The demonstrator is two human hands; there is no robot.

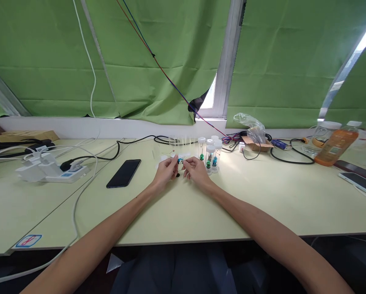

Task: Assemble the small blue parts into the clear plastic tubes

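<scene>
Both hands meet above the desk, fingertips pinched close together. A small blue piece [180,160] shows between them, too small to name. My left hand [166,170] is closed on its left side, and my right hand [197,170] pinches at its right side. Below the fingers, a small black round thing [178,175] lies on the desk. Right beside my right hand stand several clear tubes with white caps [210,157], holding green and blue items. Just behind the hands is a group of clear, uncapped-looking tubes [183,141], partly hidden by my fingers.
A black phone [123,173] lies to the left, beyond it a white power strip [67,174] with plugs and cables. At right are a small cardboard box [256,144], an orange drink bottle [337,143], a clear jar [320,136] and another phone [360,183].
</scene>
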